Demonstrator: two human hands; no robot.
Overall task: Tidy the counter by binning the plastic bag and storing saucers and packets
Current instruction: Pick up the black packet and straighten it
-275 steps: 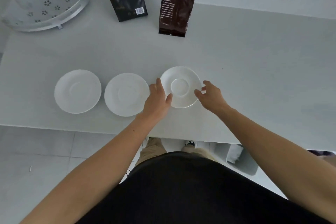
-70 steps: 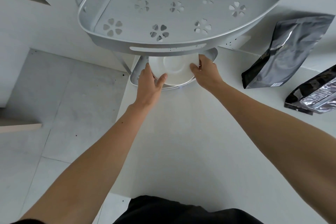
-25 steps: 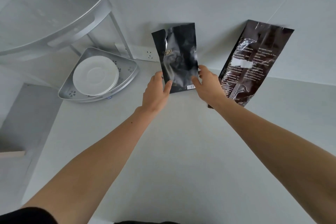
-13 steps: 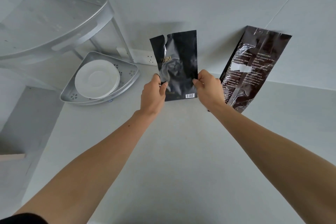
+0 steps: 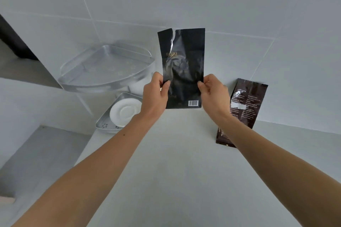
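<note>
I hold a black foil packet [image 5: 182, 64] upright in the air, torn at its top left corner, with a barcode at its lower right. My left hand [image 5: 154, 96] pinches its left edge and my right hand [image 5: 213, 94] pinches its right edge. A brown packet [image 5: 243, 105] leans against the tiled wall to the right, partly behind my right forearm. White saucers [image 5: 124, 112] lie stacked in the lower tier of the metal corner rack [image 5: 104, 125] at the left; the upper tier [image 5: 107, 72] is blurred and hides part of them.
The pale counter [image 5: 175, 171] stretches under my arms, ending at a left edge with grey floor [image 5: 42, 153] below. A tiled wall [image 5: 239, 5] rises behind the packets and the rack. A wooden corner [image 5: 6, 199] shows at the far left.
Both hands have lifted the black packet off the counter and higher in front of the wall. My view has tilted up, so the rack and the brown packet sit lower in the frame.
</note>
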